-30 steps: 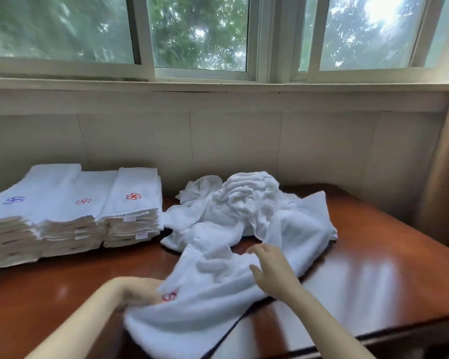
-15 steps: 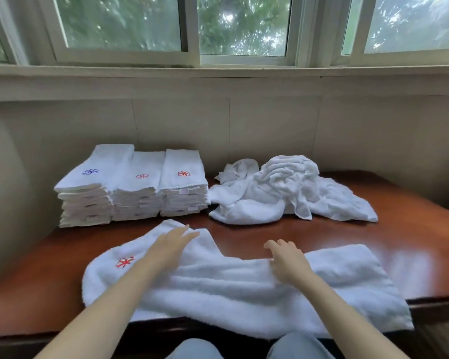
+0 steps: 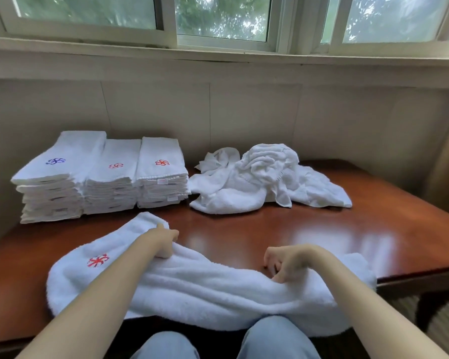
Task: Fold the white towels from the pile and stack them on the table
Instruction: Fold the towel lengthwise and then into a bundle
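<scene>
A white towel (image 3: pixel 192 288) with a red flower emblem lies spread along the table's near edge, part of it hanging over toward my knees. My left hand (image 3: pixel 162 240) grips its far edge near the left end. My right hand (image 3: pixel 283 263) pinches the far edge further right, fingers curled into the cloth. Behind, a crumpled pile of white towels (image 3: pixel 265 180) sits at the back centre. Three stacks of folded towels (image 3: pixel 101 180) stand at the back left, one with a blue emblem, two with red.
The wooden table (image 3: pixel 309 229) is glossy brown and meets a beige wall under a window. Its right edge (image 3: pixel 420 275) drops off beside a curtain. Bare wood lies between the spread towel and the pile.
Both hands went from lying flat on the spread towel to curling around its far edge and drawing it toward me. A second ago they were pulling this towel off the pile.
</scene>
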